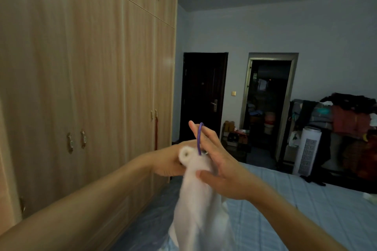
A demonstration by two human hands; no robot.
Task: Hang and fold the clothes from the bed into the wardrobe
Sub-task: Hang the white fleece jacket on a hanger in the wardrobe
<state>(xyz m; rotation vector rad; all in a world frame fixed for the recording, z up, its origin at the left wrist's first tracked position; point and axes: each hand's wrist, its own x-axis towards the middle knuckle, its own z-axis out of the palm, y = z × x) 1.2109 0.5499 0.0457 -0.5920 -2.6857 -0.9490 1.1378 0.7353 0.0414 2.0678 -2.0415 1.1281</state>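
Note:
A white garment [199, 199] hangs down in front of me over the bed's edge, on a hanger whose purple hook [199, 138] sticks up between my fingers. My left hand [170, 161] grips the garment's top from the left. My right hand [216, 161] holds it from the right, thumb pressed on the cloth and fingers stretched up past the hook. The wooden wardrobe [91, 87] fills the left side, all its doors closed. The bed [295, 210] with a light blue quilted cover lies at the lower right.
A narrow strip of floor [146, 224] runs between wardrobe and bed. Beyond the bed stand a dark closed door [202, 96], an open doorway [267, 106], a white tower appliance [307, 151] and a rack piled with clothes [350, 120].

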